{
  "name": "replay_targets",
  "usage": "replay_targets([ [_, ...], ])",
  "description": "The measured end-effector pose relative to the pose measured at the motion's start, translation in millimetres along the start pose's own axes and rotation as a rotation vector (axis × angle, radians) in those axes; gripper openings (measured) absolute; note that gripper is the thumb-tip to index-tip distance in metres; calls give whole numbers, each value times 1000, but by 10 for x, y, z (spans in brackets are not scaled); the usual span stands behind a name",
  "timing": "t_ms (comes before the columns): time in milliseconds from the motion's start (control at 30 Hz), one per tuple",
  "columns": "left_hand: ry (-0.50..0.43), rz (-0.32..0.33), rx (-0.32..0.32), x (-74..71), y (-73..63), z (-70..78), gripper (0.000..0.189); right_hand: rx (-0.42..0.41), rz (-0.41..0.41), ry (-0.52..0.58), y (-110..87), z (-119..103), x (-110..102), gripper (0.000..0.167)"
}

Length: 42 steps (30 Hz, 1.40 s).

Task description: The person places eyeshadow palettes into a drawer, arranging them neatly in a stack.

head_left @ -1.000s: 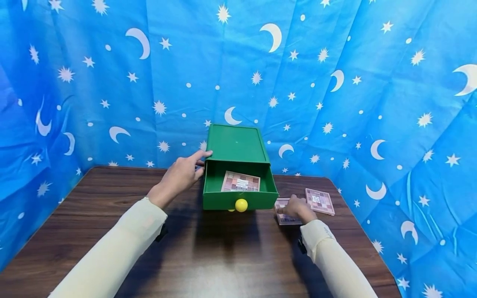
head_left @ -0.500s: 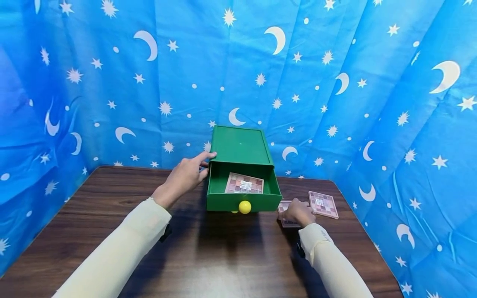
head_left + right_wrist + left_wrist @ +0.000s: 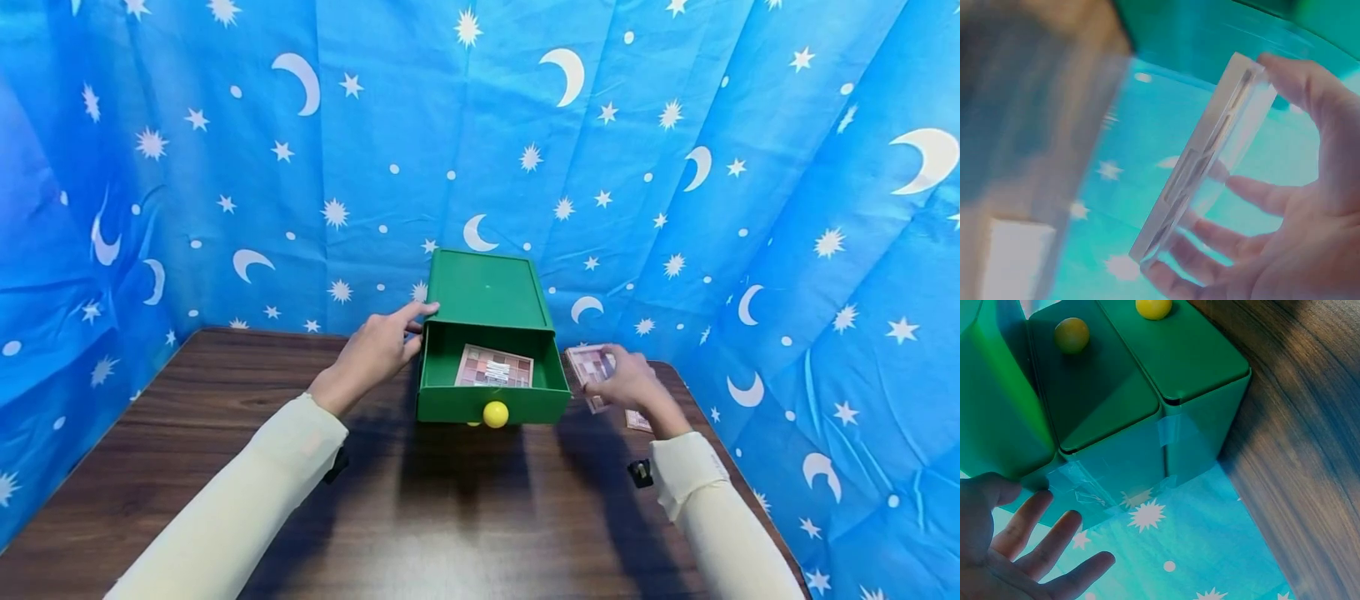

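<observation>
A green drawer cabinet [image 3: 487, 287] has its top drawer [image 3: 450, 406] pulled out, with a pinkish eyeshadow palette [image 3: 480, 364] inside. My left hand [image 3: 371, 358] touches the cabinet's left side near the top; in the left wrist view its fingers [image 3: 1047, 553] are spread and relaxed. To the right of the drawer, my right hand [image 3: 632, 383] grips another eyeshadow palette [image 3: 587, 364], raised above the table. In the right wrist view this palette [image 3: 1200, 165] is seen edge-on between thumb and fingers. Partly hidden behind the right hand, one more palette [image 3: 637, 420] lies on the table.
Yellow round knobs [image 3: 496, 414] mark the drawer fronts. Two shut lower drawers [image 3: 1094, 387] show in the left wrist view. The dark wooden table [image 3: 420, 533] ends against a blue curtain [image 3: 360, 108] printed with moons and stars.
The right hand has lifted the nearer palette off the table, up and slightly right. The left hand stays at the cabinet. The head view has shifted slightly.
</observation>
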<state>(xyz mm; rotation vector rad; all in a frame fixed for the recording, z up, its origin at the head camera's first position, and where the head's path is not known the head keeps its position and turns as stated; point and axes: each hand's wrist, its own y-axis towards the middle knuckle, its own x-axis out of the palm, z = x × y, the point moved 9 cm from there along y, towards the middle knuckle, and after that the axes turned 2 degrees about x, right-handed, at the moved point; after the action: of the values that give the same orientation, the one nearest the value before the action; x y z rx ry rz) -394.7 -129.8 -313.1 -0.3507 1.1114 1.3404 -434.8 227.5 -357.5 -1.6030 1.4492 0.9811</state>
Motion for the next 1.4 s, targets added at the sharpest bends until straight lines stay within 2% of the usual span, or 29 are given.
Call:
replay_targets([
  [67, -1, 1, 1, -1, 2, 7, 54, -74, 3, 17, -50, -104, -180, 81],
  [167, 0, 3, 2, -6, -1, 18, 53, -184, 6, -14, -136, -280, -410, 84],
  [300, 3, -1, -3, -8, -1, 18, 53, -315, -18, -45, -265, -574, -596, 89],
  [500, -6, -9, -20, -13, -2, -4, 53, -499, -144, -67, -444, -1102, -585, 90],
  [667, 0, -6, -22, -20, -13, -15, 53, -586, -253, -51, -531, -1452, -446, 87],
  [900, -7, -17, -24, -8, -33, 2, 53, -659, -297, -107, -583, -1702, -283, 86],
  [1067, -3, -15, -8, -2, -30, 17, 53, -686, -305, -136, -590, -1737, -252, 81],
  [1233, -1, -13, -4, -11, -23, 24, 53, -589, -290, -124, -535, -1600, -301, 69],
  [1400, -3, -14, -7, -6, -45, 10, 53, -468, -193, -61, -451, -1302, -373, 58],
])
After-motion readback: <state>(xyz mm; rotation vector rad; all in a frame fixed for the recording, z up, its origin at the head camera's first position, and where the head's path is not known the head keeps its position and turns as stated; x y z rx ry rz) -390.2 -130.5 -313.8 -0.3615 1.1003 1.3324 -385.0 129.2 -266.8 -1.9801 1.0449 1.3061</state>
